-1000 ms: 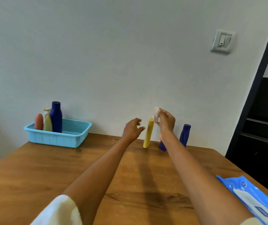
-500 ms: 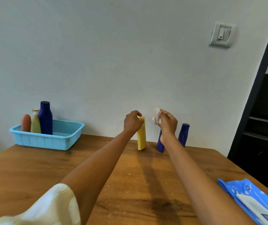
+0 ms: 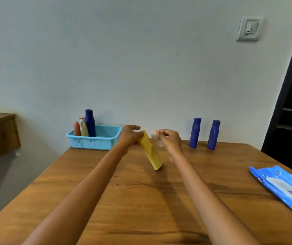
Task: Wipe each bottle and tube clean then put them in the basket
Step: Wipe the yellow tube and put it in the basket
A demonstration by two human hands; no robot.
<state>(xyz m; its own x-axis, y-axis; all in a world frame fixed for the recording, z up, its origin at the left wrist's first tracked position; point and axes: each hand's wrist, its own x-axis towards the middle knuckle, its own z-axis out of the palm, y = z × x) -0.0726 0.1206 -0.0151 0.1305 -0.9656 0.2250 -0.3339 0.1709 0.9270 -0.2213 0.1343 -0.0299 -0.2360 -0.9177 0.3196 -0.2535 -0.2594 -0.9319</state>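
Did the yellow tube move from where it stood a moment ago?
Yes. The yellow tube has left the two blue bottles by the wall, coming nearer and tilting in the left hand.

text: none legible | wipes pack (image 3: 283,189): small dark label patch and a logo near its corner, both too blurred to read | yellow tube (image 3: 151,152): no print made out | blue bottles (image 3: 195,132): no lettering seen | basket (image 3: 95,143) bottles: marks too small to tell
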